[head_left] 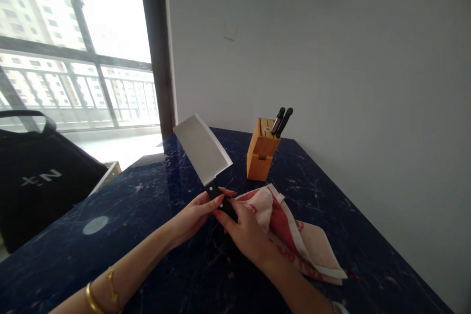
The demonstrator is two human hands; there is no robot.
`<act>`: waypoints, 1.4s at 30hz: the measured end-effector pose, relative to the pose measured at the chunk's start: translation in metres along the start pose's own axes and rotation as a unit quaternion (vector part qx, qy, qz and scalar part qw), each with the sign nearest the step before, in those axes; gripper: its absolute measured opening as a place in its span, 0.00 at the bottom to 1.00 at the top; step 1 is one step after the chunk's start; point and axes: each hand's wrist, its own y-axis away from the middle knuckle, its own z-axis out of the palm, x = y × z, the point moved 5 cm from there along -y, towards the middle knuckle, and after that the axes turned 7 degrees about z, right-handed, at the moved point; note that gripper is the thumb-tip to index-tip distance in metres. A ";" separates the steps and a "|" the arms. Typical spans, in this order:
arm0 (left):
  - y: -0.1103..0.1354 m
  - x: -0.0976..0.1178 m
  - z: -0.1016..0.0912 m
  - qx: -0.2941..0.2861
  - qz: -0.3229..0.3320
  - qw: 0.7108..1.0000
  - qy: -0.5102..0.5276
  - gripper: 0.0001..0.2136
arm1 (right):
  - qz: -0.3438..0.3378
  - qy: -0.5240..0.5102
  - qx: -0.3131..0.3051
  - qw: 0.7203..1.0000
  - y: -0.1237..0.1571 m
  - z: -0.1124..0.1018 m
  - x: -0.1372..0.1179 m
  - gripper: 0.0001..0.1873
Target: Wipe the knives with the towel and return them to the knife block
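A cleaver with a broad steel blade and a black riveted handle is held above the table, its blade slanting up to the left. Around the upper part of the handle are the fingers of my left hand, thumb on top. My right hand grips the lower end of the same handle. Beneath and beside my right hand lies a crumpled pink and red towel. Behind the towel stands a wooden knife block, with two black-handled tools in its right-hand slots.
The dark blue marbled table narrows toward the grey wall. A pale round spot shows on its left side. At the left, a black bag hangs or stands beside the table edge, before a large window.
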 end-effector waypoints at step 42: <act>-0.002 0.003 -0.058 0.329 0.114 0.937 0.021 0.16 | 0.014 0.504 0.107 0.857 -0.019 -0.063 0.044 0.14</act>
